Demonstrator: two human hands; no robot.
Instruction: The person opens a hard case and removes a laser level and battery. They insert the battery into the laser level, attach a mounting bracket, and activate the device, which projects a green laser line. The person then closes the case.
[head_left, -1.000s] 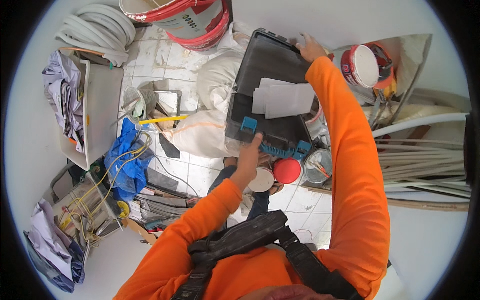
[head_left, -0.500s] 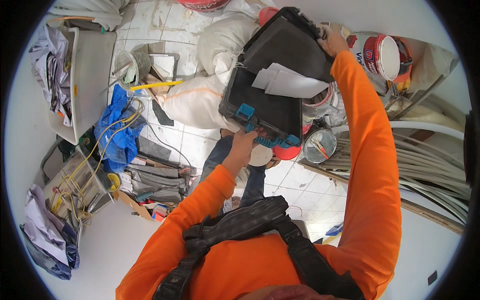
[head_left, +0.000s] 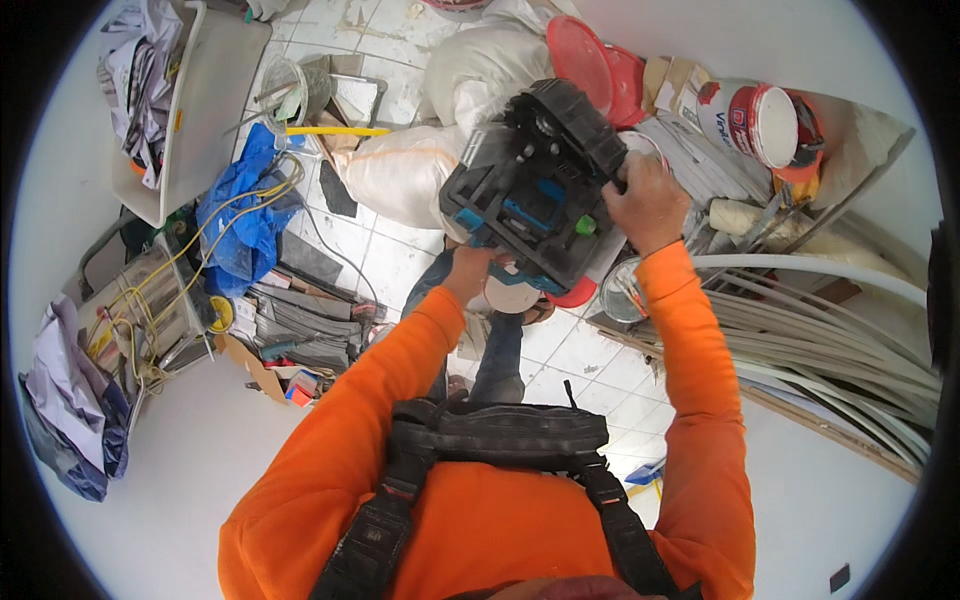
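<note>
I grasp the open tool case (head_left: 590,125), right hand (head_left: 650,203) at three o'clock, left hand (head_left: 469,273) at seven; likely stiff and heavy, best held by opposite edges.

bright, fairly even light falls over the whole scene, its source out of view. below and slightly right of the case (head_left: 560,262), the floor tiles (head_left: 605,405) look very pale, close to washed out. shadows are soft. inside the case, dark shapes merge and fine detail is hard to tell. left of the case, the blue plastic sheet (head_left: 235,245) shows small glints. far left and far right of the case, the wide view bends and ends in a black, rounded border.
</note>
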